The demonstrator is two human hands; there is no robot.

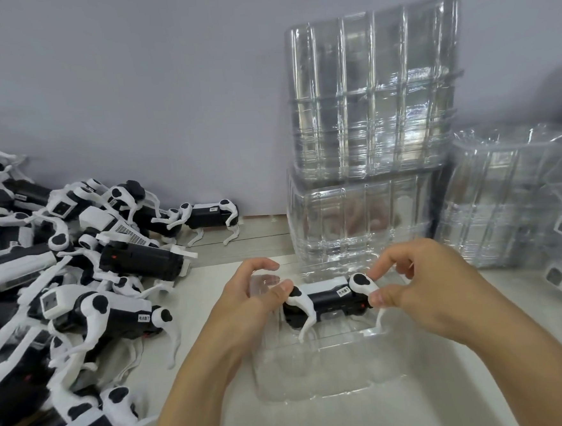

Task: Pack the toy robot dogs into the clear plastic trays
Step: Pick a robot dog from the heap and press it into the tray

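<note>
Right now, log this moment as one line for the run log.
step: seating toy dog in open clear tray | left hand: grips dog | right hand: pinches dog | unpacked pile: left

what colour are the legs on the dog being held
White legs with black joint patches, on a black-bodied toy dog; seen in the head view.

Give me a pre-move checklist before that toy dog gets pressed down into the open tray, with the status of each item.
1. Both hands on the toy dog: ok; left hand pinches one end, right hand the other.
2. Dog over the open tray: ok.
3. Legs tucked to fit the cavity: cannot tell; white legs hang down.
4. Near tray cavity unoccupied: ok.
5. Tray held steady: not ok; neither hand holds it.
6. More dogs in the pile: ok.
</note>
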